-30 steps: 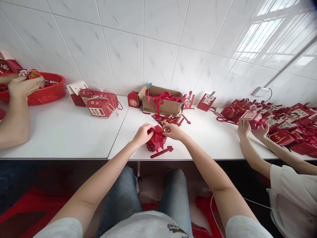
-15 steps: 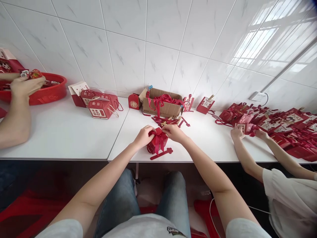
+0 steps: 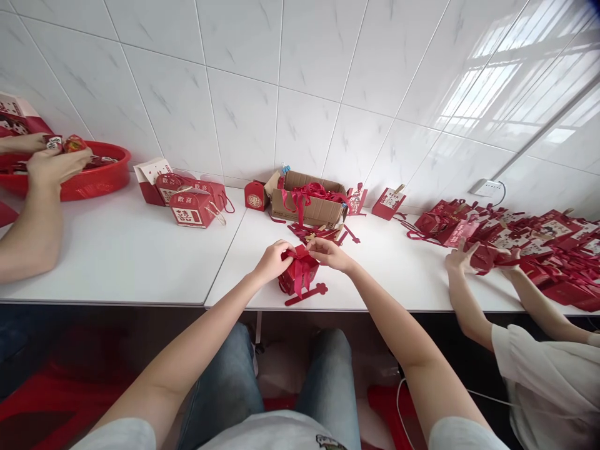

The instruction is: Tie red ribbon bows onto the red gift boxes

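A small red gift box (image 3: 288,284) stands near the front edge of the white table, with a red ribbon (image 3: 304,267) tied in a bow on its top and tails hanging down its front. From the left, my left hand (image 3: 274,261) pinches a loop of that ribbon. My right hand (image 3: 330,253) is at the box's upper right, thumb and fingertips closed at the ribbon's other side; the exact bit it grips is small. In front of the box lies a flat red strip with a flower-shaped end (image 3: 307,295).
Behind my hands, a cardboard box (image 3: 307,208) overflows with red ribbons, and several loose strips (image 3: 314,234) lie before it. Gift boxes (image 3: 192,207) stand left; many more (image 3: 539,244) are heaped right. One co-worker's hand (image 3: 59,164) holds wrapped sweets over a red basin (image 3: 100,184); another's hands (image 3: 464,259) hold a box.
My hands stay at the bow with only slight finger movement. The co-worker on the right has turned a red box and shifted it slightly towards the heap. The view has tilted a little.
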`<state>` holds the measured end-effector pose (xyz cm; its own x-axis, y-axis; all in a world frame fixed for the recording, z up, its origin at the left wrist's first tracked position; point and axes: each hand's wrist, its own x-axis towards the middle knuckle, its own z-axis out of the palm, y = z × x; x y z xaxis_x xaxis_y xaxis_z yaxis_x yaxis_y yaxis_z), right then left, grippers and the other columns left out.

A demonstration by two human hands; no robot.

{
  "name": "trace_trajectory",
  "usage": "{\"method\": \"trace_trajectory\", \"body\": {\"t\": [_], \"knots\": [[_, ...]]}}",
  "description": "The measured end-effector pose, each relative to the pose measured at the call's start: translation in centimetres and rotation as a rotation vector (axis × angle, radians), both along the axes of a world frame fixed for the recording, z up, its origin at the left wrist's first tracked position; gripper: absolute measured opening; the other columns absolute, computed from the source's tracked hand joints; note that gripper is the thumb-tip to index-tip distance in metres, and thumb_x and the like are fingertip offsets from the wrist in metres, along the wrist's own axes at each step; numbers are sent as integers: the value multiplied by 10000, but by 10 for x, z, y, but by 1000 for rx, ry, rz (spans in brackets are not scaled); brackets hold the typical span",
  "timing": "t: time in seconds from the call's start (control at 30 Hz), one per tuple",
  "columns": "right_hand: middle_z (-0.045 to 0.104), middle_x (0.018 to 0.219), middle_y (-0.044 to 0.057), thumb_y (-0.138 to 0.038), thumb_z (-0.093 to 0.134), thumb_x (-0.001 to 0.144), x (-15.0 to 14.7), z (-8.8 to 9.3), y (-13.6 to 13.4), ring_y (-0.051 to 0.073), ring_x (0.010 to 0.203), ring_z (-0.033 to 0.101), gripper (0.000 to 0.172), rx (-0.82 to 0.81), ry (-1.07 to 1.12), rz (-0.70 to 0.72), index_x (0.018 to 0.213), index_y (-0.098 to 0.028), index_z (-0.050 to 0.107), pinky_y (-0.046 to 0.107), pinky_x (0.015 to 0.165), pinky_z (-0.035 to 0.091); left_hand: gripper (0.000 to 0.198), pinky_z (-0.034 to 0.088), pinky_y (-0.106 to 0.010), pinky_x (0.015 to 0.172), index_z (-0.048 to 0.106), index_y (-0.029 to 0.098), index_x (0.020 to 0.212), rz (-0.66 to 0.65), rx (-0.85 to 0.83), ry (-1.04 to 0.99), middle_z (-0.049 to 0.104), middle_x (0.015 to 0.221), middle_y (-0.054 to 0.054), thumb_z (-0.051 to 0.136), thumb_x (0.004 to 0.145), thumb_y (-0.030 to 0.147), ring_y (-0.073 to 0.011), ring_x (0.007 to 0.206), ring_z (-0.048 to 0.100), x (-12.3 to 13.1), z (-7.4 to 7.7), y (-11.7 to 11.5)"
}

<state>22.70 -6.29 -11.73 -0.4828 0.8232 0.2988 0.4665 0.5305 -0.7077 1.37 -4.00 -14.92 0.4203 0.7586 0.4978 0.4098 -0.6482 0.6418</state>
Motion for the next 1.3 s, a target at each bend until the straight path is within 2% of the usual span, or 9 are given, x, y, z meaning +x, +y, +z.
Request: {"method": "trace_trajectory", "body": {"t": [0.07, 0.27, 0.47, 0.7, 0.77, 0.87, 0.97, 1.13, 1.3], "knots": [[633, 801, 32, -350, 487, 903, 1, -1, 0, 118, 639, 529, 272, 1, 1, -3, 1035, -154, 621, 264, 607, 455, 117, 516, -312, 782, 594, 185, 799, -4, 6, -5, 635, 887, -41, 509, 748, 122, -179, 834, 623, -2, 0, 1], [696, 876, 80, -202, 596, 827, -3, 1, -5, 211, 895, 619, 195, 119, -138, -24, 960, -186, 737, 377, 881, 463, 127, 529, -315, 756, 600, 178, 802, 14, 41, -1, 645, 886, -52, 489, 765, 128, -178, 807, 626, -5, -1, 7], [732, 956, 76, -143, 526, 836, -4, -4, -6, 184, 836, 647, 273, 30, -132, -13, 1010, -176, 733, 311, 763, 502, 188, 529, -321, 757, 625, 180, 826, 56, 71, 12, 672, 874, -49, 469, 762, 98, -181, 801, 636, -6, -4, 6], [731, 908, 53, -132, 498, 822, -1, -8, -3, 164, 770, 632, 288, -106, -72, 6, 987, -170, 731, 295, 722, 492, 172, 522, -312, 733, 628, 185, 808, 66, 75, 33, 685, 846, -41, 485, 758, 102, -180, 781, 642, -6, -6, 3], [716, 885, 46, -159, 526, 819, 0, -8, -3, 152, 744, 607, 248, -133, -40, 7, 966, -169, 725, 286, 699, 477, 170, 520, -308, 728, 627, 186, 802, 66, 75, 36, 684, 844, -40, 487, 757, 101, -179, 779, 643, -6, -6, 3], [626, 692, 8, -262, 572, 833, 2, -11, -4, 117, 601, 511, 194, -175, 29, -16, 941, -159, 696, 253, 578, 416, 164, 516, -309, 722, 625, 180, 797, 65, 72, 38, 683, 844, -47, 486, 761, 102, -182, 773, 642, -6, -5, 2], [483, 563, -49, -398, 604, 828, 4, -16, -4, 92, 510, 411, 258, -235, 118, -35, 929, -162, 630, 227, 495, 340, 160, 513, -314, 729, 624, 176, 800, 65, 67, 36, 684, 849, -53, 484, 764, 105, -188, 781, 642, -6, -5, 2], [393, 560, -96, -521, 614, 795, 7, -27, -4, 71, 483, 365, 377, -318, 262, -48, 955, -196, 510, 212, 488, 327, 157, 514, -312, 727, 625, 176, 794, 55, 62, 33, 684, 841, -50, 484, 769, 111, -185, 773, 643, -6, -6, 2], [422, 554, -84, -519, 606, 794, 6, -33, -5, 77, 476, 405, 388, -313, 290, -67, 986, -183, 573, 230, 497, 379, 152, 514, -307, 719, 625, 182, 785, 47, 63, 30, 682, 829, -41, 488, 774, 116, -178, 757, 640, -6, -5, 2]]}}
